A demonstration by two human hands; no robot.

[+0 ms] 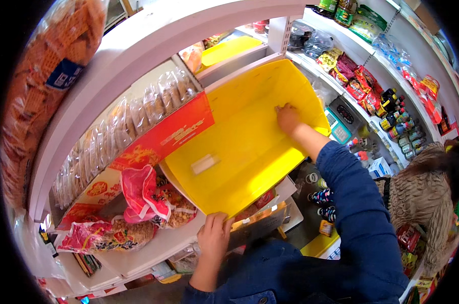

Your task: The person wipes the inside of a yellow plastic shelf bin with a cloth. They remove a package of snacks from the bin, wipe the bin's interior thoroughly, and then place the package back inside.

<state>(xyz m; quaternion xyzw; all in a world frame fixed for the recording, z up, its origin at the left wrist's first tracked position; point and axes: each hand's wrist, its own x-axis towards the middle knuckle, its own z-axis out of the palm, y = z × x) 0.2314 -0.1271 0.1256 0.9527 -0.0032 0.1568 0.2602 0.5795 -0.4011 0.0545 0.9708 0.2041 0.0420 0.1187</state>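
Observation:
A yellow plastic bin [237, 140] lies before me on the shelf, its walls bent up at the far and right sides. A clear rectangular label holder [204, 164] is on its floor near the left end. My left hand [214, 233] grips the bin's near edge, fingers over the lip. Inside the bin, my right hand [289, 119] touches the yellow surface towards the far right, with its fingers curled. Whether something small is under those fingers cannot be made out.
Left of the bin stands a red carton [168, 131] of wrapped baked goods, with bagged snacks [134, 233] in front. Beyond its right end is a teal weighing scale [339, 123]. Stocked shelves [339, 91] line the right. A person in a brown knitted garment [419, 193] is close by.

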